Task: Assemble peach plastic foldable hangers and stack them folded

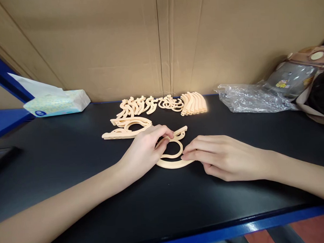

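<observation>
On the black tabletop (155, 209), left hand (151, 145) and right hand (223, 156) pinch cream curved pieces (175, 164).

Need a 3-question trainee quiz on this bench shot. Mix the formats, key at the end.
1. True or false: the left hand and the right hand are both clear of the beige pieces at the middle of the table.

2. What lies at the back left of the table?
A) clear plastic bag
B) tissue pack
C) scissors

3. Put these in order along the back, left to right as the picture shows them:
A) tube-like pieces
B) wavy pieces
C) thin hook-like pieces

Key
1. False: the left touches the ringed piece, the right the curved bar.
2. B, tissue pack.
3. B, C, A.
</observation>
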The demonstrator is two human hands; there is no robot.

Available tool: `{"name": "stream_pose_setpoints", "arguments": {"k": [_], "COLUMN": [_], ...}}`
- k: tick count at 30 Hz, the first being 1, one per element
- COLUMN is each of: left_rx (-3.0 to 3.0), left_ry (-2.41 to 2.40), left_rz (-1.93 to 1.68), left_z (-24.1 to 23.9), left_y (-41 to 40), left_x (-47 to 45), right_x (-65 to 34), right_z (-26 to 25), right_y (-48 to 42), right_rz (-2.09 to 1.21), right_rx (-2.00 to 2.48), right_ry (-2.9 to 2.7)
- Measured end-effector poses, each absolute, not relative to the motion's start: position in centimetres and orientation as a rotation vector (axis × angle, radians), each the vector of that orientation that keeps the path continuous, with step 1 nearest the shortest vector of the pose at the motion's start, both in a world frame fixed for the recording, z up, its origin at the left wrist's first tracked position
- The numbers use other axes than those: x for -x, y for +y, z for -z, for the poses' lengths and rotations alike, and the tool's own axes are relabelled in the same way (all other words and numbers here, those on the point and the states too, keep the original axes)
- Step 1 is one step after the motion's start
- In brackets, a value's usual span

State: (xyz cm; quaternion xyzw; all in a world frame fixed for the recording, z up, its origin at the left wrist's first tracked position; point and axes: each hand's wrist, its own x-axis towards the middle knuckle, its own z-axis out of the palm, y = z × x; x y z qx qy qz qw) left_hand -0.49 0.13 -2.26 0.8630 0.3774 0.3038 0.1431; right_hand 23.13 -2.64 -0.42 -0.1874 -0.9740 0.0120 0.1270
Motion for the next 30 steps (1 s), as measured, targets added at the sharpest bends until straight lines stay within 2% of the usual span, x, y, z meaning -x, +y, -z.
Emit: {"name": "stream_pose_setpoints", "arguments": {"k": [19,26,30], "left_rx": [-2.800,-2.789,-2.790], "left_ry": [0.982,0.940,0.938], "left_rz": [-0.627,-0.634,-0.557], "left_z": [1.5,1.4,1.2], "left_y": [-0.2,-0.5,-0.7], "left_x": [0.6,0.5,0.4], "right_x": [-24.4,-24.6,-24.4], "right_z": [0.2,0.9,1.2], "right_y": [-0.8,-0.2,-0.4], "right_rz": [-0.011,0.210,0.208], "right_rx": [0.772,0.961,1.080], "right_ry": [-2.730,-2.574,-2.490]}}
